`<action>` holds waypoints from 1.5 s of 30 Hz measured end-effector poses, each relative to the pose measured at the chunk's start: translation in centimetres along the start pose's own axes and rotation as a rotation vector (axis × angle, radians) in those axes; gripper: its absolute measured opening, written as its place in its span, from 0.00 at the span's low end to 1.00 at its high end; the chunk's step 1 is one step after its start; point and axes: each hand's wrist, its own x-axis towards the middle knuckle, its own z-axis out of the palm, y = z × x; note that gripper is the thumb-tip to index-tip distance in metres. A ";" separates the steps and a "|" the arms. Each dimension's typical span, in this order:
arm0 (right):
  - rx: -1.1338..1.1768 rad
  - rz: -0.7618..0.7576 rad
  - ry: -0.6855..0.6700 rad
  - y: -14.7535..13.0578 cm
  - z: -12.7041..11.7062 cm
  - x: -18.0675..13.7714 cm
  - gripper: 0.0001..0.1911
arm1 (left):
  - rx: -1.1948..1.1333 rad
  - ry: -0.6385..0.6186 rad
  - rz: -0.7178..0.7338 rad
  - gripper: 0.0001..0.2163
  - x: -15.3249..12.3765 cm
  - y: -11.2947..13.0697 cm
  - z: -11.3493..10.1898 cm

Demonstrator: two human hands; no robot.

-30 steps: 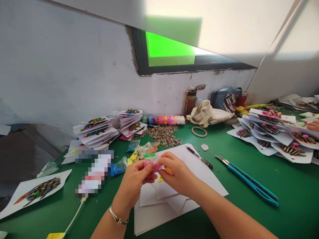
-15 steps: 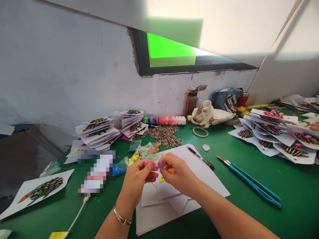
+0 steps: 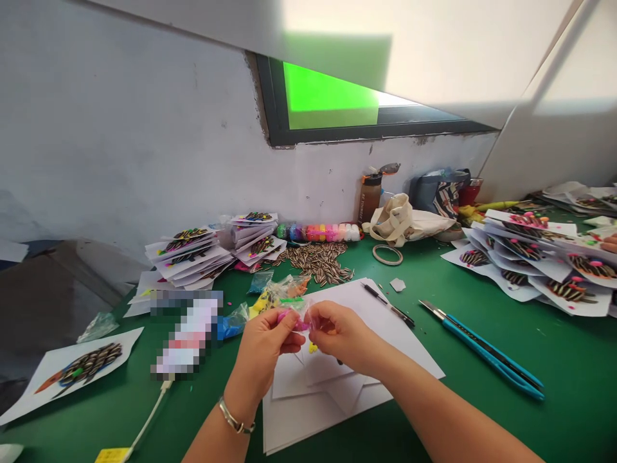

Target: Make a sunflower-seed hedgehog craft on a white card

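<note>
My left hand and my right hand meet above a stack of white paper sheets on the green table. Both pinch a small clear bag of pink clay between thumb and fingers. A tiny yellow clay piece lies on the paper just under the hands. More small bags of coloured clay lie just beyond my fingers. A bracelet sits on my left wrist.
A pile of sunflower seeds, a row of clay tubs and stacks of finished seed pictures lie at the back. A pen, teal scissors, a tape ring, a bottle, bags and more pictures sit right. Another person's hand shows far right.
My right hand has shifted slightly toward the left hand, and the orange bit seen beside it earlier is no longer visible. Both hands keep pinching the pink clay bag.
</note>
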 end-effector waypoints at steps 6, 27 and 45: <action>-0.010 0.020 0.044 0.0 0.2 -0.1 0.08 | -0.004 -0.015 -0.006 0.17 0.1 0.0 -0.1; 0.377 0.234 -0.095 0.1 0.0 0.2 0.12 | -0.028 -0.050 -0.036 0.20 0.4 -0.1 -0.7; 0.104 0.155 -0.046 0.6 0.1 0.2 0.06 | 0.031 -0.037 -0.044 0.20 0.6 -0.4 -0.6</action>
